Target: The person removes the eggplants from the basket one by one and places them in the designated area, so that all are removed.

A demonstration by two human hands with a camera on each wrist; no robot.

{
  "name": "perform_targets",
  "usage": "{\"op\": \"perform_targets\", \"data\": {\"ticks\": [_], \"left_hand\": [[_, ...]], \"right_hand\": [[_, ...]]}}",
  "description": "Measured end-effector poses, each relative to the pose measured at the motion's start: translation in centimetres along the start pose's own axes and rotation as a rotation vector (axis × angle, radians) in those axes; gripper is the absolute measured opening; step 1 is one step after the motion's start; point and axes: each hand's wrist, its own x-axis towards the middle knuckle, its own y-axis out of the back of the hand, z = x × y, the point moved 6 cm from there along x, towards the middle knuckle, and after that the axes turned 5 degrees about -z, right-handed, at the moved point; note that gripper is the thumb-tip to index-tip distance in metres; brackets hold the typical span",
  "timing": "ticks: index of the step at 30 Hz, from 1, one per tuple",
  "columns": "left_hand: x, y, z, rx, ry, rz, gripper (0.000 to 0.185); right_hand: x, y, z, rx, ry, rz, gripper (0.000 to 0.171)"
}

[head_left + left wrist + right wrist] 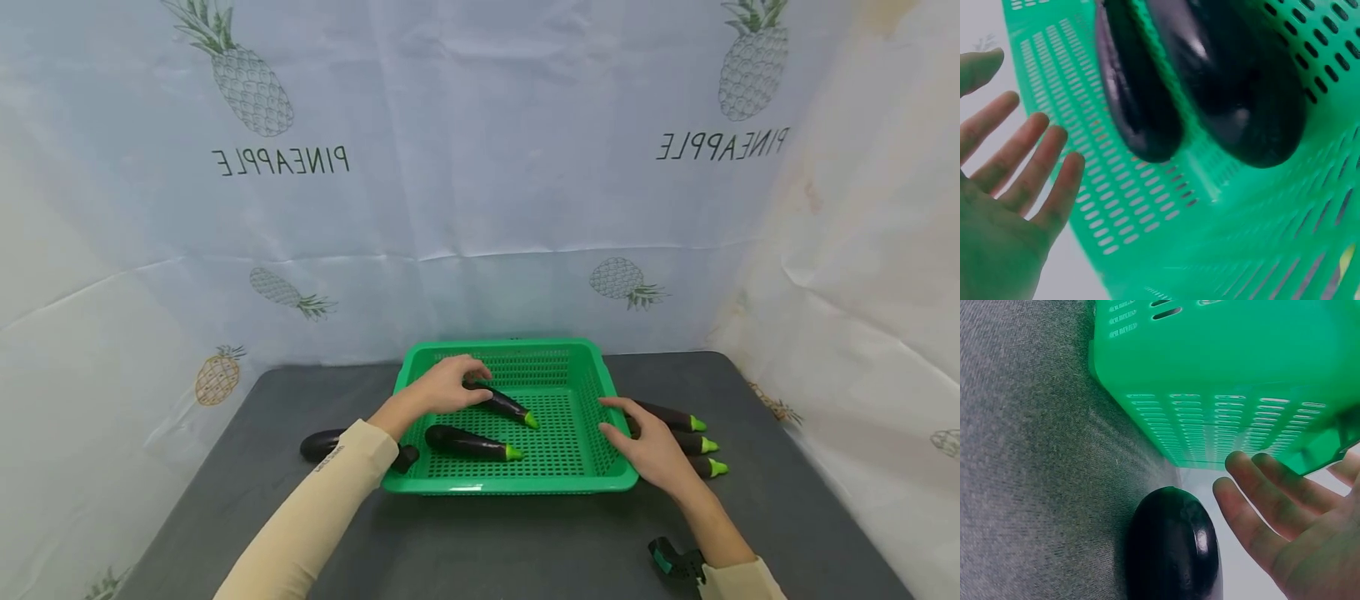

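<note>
A green plastic basket [510, 486] with slotted walls holds two eggplants. The farther eggplant [512, 407] lies beside my left hand [450, 386], which is over the basket; the left wrist view shows its spread fingers apart from both eggplants. Nearer the front wall lies the other eggplant [467, 442]. My right hand [651, 443] is at the basket's right rim, fingers loosely extended; whether they touch it, I cannot tell. Under and beyond that hand lie three eggplants [693, 443], their dark bodies partly hidden. In the right wrist view, one eggplant [1172, 544] shows below the fingers.
Left of the basket, another eggplant [320, 446] is partly covered by my left sleeve [315, 508]. Everything stands on a dark grey table [480, 542]. A pale curtain [480, 183] printed with pineapples hangs behind and at the sides. Each wrist wears a black camera [678, 562].
</note>
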Motion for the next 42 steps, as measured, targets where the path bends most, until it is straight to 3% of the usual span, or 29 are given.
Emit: {"op": "perform_targets", "data": {"ticks": [8,20,30,36,42], "left_hand": [[1.3,-0.8,-1.8,-0.032,0.045,0.014,0.04],[3.6,-2.8,-2.9,-0.014,0.057,-0.068,0.044],[4.4,-3.8,-3.3,0.103,0.099,-0.143,0.041],[4.6,-4.5,-2.9,0.027,0.095,-0.202,0.037],[4.6,-4.3,-2.1,-0.028,0.057,-0.207,0.035]], "right_hand": [[0.1,-0.1,0.0,-0.009,0.013,0.007,0.049],[0.2,-0.3,0.1,0.011,0.008,0.001,0.049],[0.1,-0.2,-0.1,0.008,0.013,0.011,0.049],[-0.1,-0.1,0.0,-0.003,0.016,0.02,0.049],[-0.1,-0.1,0.2,0.001,0.007,0.017,0.048]]}}
